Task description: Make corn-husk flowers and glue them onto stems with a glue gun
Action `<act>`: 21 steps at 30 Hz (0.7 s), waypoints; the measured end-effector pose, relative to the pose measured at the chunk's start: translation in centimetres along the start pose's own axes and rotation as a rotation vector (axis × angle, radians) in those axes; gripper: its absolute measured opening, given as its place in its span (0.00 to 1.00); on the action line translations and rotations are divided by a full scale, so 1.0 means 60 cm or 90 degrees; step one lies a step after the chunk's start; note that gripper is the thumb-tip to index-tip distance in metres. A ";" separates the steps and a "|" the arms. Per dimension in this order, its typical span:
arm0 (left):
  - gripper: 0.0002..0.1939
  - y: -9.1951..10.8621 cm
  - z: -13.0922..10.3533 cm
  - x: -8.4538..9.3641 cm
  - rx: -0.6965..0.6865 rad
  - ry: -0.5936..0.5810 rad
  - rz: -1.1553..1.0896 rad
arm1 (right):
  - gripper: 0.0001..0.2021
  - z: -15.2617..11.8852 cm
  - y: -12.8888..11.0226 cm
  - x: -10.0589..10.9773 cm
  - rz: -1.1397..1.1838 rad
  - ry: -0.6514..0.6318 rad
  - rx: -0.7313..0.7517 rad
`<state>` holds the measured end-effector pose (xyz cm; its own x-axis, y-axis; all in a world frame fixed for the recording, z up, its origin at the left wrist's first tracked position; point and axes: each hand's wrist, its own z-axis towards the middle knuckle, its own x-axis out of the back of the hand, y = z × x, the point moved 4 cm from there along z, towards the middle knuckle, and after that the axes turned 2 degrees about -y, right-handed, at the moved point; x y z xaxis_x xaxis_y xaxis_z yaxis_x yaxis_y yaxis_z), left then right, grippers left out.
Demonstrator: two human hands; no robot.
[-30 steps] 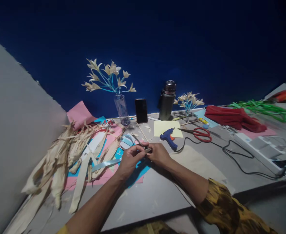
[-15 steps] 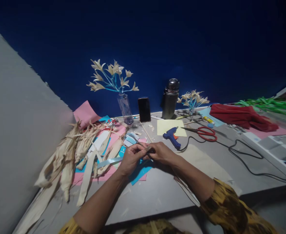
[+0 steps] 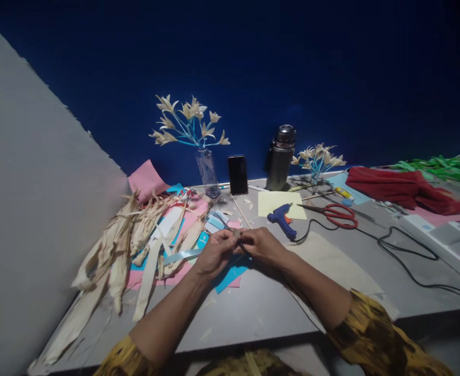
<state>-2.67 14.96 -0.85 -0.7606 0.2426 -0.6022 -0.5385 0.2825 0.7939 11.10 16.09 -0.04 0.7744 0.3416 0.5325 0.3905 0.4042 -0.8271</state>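
Observation:
My left hand point(image 3: 219, 251) and my right hand point(image 3: 264, 246) meet over the middle of the table, fingers pinched together. Between them runs a thin dark stick point(image 3: 225, 223), slanting from upper left down to the right hand. A small pale-brown piece point(image 3: 236, 233), too small to name, shows at the left fingertips, against the stick. The fingers hide much of both. Under and beside the hands lie blue paper point(image 3: 230, 278) and a light-blue ribbon point(image 3: 183, 256). Dried corn husks point(image 3: 116, 256) are heaped to the left.
Behind the hands stand a glass vase point(image 3: 208, 172) of husk flowers, a phone point(image 3: 238, 175) and a flask point(image 3: 281, 162). A blue glue gun point(image 3: 282, 220), red-handled scissors point(image 3: 339, 215) and a black cord point(image 3: 394, 256) lie right, near a red cloth point(image 3: 402, 188) and a white power strip point(image 3: 433, 235).
The view has shifted slightly, so the table things appear further right. The fingertips have moved a little, and the small pale piece shows more upright between them.

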 end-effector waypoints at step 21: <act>0.13 0.007 -0.005 0.002 0.016 -0.073 -0.028 | 0.16 -0.001 0.004 -0.007 0.008 0.039 0.074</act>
<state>-3.09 14.83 -0.59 -0.6884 0.3340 -0.6439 -0.5603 0.3189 0.7645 10.87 16.00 -0.47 0.8096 0.2959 0.5069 0.3229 0.4965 -0.8057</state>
